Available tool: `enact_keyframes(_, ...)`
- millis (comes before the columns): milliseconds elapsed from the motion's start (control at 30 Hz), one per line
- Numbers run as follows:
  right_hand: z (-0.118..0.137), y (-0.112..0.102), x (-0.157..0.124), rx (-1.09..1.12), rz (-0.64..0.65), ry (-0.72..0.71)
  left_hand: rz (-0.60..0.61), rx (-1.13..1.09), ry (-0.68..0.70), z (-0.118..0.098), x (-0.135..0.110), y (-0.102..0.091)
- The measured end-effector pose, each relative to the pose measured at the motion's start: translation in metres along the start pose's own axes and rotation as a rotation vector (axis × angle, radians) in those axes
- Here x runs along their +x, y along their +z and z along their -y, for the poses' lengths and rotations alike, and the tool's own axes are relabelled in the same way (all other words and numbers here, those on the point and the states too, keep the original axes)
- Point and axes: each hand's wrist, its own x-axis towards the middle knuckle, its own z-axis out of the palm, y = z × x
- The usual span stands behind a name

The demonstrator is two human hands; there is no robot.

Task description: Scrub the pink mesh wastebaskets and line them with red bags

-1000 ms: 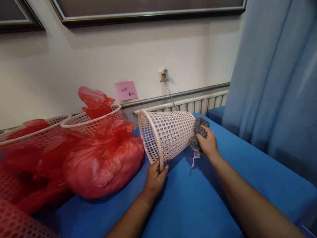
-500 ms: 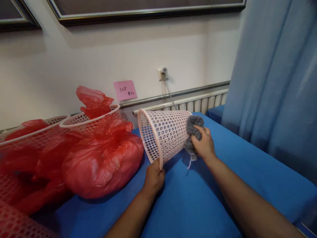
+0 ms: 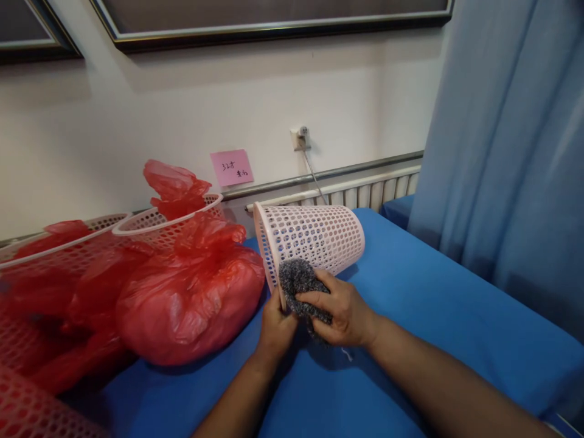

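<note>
A pale pink perforated plastic wastebasket (image 3: 314,234) lies on its side on the blue-covered surface (image 3: 410,304), its mouth facing left. My left hand (image 3: 275,328) grips the lower part of its rim, with the fingertips partly hidden. In my right hand (image 3: 344,307) is a bunched dark grey fuzzy cloth (image 3: 301,283), pressed against the basket's side close to the rim. A thin whitish string hangs from the cloth. Just left of the basket's mouth rests a filled, tied red plastic bag (image 3: 196,304).
More pink baskets (image 3: 155,228) with red bags stand at the left. Behind are a metal pipe (image 3: 356,169), a radiator (image 3: 365,193) and a wall socket (image 3: 300,139) with a cord. A pink note (image 3: 232,167) is on the wall. A blue curtain (image 3: 502,134) hangs at the right.
My right hand has carried the grey cloth leftward along the basket, from its base end to near the rim. My left hand stays on the rim, and the basket has turned slightly.
</note>
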Motion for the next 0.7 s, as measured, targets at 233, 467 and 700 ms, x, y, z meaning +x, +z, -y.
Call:
enact_keyframes(233,-0.085,-0.022,-0.009,-0.177,-0.499,0.769,-0.025,-0.137,-0.089,0.009,0.001,0.0)
enact_keyframes(467,-0.074,-0.005,-0.01,-0.162,-0.406,0.701,0.031,-0.041,-0.046,0.036,0.003,0.01)
enact_keyframes(700,-0.032,0.0,-0.008,-0.123,-0.171,0.161,0.157,0.148,0.103,0.038,0.004,0.006)
